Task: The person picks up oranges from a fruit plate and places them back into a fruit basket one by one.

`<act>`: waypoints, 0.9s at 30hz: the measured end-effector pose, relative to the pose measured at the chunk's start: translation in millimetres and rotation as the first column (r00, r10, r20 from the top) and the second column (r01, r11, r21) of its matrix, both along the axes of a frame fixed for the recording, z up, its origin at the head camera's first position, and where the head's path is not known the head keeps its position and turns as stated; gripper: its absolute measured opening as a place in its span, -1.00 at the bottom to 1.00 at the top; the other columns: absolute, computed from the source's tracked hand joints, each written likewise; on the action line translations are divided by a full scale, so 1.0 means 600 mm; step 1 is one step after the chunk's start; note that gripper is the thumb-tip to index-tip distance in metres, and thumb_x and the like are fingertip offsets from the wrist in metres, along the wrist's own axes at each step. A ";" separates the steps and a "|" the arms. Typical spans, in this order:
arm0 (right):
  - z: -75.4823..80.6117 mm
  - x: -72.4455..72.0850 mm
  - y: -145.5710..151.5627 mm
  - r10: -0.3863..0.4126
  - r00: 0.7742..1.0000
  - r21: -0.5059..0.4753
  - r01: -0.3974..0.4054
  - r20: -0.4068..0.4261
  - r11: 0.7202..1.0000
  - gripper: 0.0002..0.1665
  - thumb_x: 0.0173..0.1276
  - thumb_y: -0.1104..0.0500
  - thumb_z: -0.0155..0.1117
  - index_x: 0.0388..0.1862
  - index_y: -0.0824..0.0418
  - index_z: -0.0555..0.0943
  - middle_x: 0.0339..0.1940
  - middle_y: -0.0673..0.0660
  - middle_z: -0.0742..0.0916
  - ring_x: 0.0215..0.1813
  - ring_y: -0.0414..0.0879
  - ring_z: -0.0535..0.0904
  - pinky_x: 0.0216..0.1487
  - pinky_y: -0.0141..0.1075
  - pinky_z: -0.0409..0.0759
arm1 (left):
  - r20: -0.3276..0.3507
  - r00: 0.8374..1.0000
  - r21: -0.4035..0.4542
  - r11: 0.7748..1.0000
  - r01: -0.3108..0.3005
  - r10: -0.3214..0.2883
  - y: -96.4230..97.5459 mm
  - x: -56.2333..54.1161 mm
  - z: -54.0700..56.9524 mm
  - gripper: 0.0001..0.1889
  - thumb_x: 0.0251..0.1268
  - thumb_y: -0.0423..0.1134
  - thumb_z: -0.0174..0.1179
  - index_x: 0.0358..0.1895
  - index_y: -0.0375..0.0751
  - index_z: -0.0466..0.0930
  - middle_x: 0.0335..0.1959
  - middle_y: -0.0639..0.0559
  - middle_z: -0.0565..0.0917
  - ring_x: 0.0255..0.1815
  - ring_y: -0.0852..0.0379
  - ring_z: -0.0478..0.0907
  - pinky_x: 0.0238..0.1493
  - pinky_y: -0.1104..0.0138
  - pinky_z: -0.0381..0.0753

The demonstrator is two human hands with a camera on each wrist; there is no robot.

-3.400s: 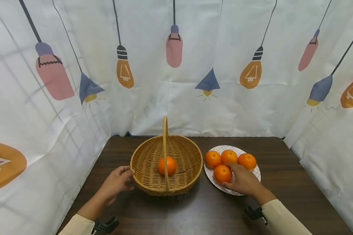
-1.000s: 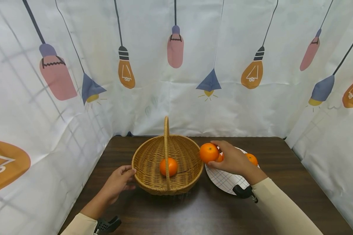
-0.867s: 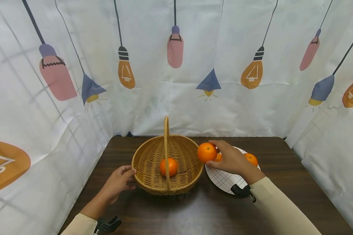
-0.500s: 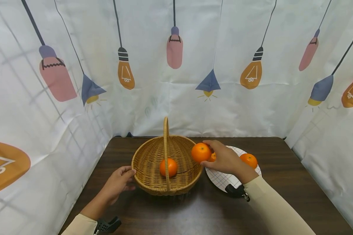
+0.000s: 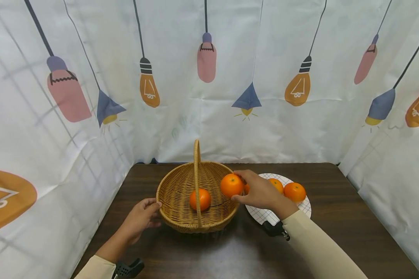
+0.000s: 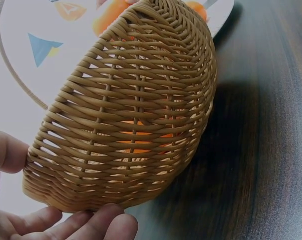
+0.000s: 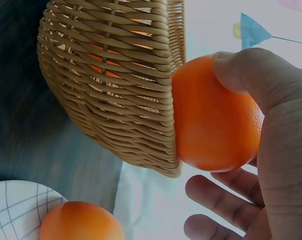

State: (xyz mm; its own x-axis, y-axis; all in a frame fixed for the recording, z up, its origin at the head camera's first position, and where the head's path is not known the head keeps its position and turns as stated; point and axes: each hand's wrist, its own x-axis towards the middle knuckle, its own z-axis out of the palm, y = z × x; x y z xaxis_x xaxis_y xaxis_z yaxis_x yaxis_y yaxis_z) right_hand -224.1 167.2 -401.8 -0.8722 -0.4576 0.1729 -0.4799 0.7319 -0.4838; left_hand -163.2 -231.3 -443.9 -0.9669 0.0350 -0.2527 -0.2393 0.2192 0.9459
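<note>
A wicker basket (image 5: pixel 181 217) with a tall hoop handle (image 5: pixel 196 155) stands on the table, tipped a little toward me. One orange (image 5: pixel 204 200) lies inside it. My left hand (image 5: pixel 141 219) holds the basket's left rim, thumb on the edge and fingers against the outer weave (image 6: pixel 125 100). At the right rim, my right hand (image 5: pixel 260 190) grips another orange (image 5: pixel 231 185) between thumb and fingers, over the basket's edge. The right wrist view has this held orange (image 7: pixel 211 120) right beside the rim (image 7: pixel 168 100); whether they touch, I cannot tell.
To the right of the basket is a white checked plate (image 5: pixel 262 214) bearing more oranges (image 5: pixel 295 192), one mostly hidden behind my right hand. The dark wooden table (image 5: pixel 213 257) ends at a white curtain (image 5: pixel 209 128) printed with lamps.
My right hand has picked an orange off the plate and carried it left to the basket's right rim, lowering slightly at the end. The left hand keeps its hold on the rim.
</note>
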 end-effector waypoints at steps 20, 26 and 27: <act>-0.019 -0.002 0.006 0.036 0.999 0.036 -0.035 -0.029 0.999 -0.13 0.26 -0.20 0.51 0.44 0.15 0.49 0.24 0.07 0.60 -0.15 -0.14 0.59 -0.23 -0.21 0.66 | 0.004 1.000 -0.005 1.000 -0.004 0.004 0.000 -0.001 -0.005 -0.34 0.62 -0.10 0.07 0.47 -0.55 0.13 0.26 -0.42 0.44 0.08 -0.10 0.60 -0.09 0.02 0.75; -0.026 -0.001 0.022 0.015 1.000 0.009 -0.015 0.009 1.000 -0.15 0.24 -0.17 0.54 0.43 0.13 0.51 0.35 0.05 0.58 0.28 0.04 0.54 0.18 0.06 0.62 | 0.002 1.000 -0.004 1.000 -0.006 0.006 -0.001 -0.001 -0.006 -0.35 0.62 -0.10 0.07 0.47 -0.55 0.14 0.26 -0.42 0.44 0.08 -0.11 0.59 -0.09 0.02 0.75; -0.026 0.000 0.026 0.009 1.000 0.007 -0.009 0.018 1.000 -0.15 0.24 -0.18 0.53 0.43 0.12 0.51 0.36 0.05 0.57 0.31 0.05 0.52 0.20 0.07 0.61 | 0.003 1.000 -0.004 1.000 -0.006 0.006 -0.001 -0.001 -0.005 -0.35 0.62 -0.10 0.07 0.47 -0.55 0.14 0.26 -0.42 0.44 0.08 -0.11 0.59 -0.09 0.02 0.75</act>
